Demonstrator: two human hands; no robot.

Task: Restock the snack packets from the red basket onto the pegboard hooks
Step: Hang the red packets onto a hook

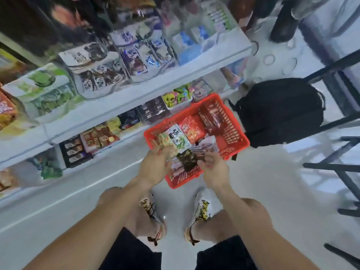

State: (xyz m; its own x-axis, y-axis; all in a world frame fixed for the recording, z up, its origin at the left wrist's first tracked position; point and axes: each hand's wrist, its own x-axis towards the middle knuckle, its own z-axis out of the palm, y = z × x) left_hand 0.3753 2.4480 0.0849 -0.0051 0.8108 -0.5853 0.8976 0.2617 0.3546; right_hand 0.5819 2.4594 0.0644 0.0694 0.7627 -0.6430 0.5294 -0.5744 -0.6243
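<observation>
A red basket (235, 131) sits on the pale floor in front of my feet, holding several snack packets: a red one (192, 129), a dark red one (211, 118) and a white-green one (178, 138). My left hand (155, 168) reaches into the basket's near left part, fingers closed on a pale green-yellow packet (165, 141). Over the near edge, my right hand (213, 169) pinches a dark green-black packet (190, 159). No pegboard hooks are clearly visible.
White shelves (124, 106) stacked with packaged snacks run along the left, close to the basket. A black backpack (280, 112) lies right of the basket. Black metal furniture legs (342, 168) stand at the far right. My two shoes (153, 213) stand just behind the basket.
</observation>
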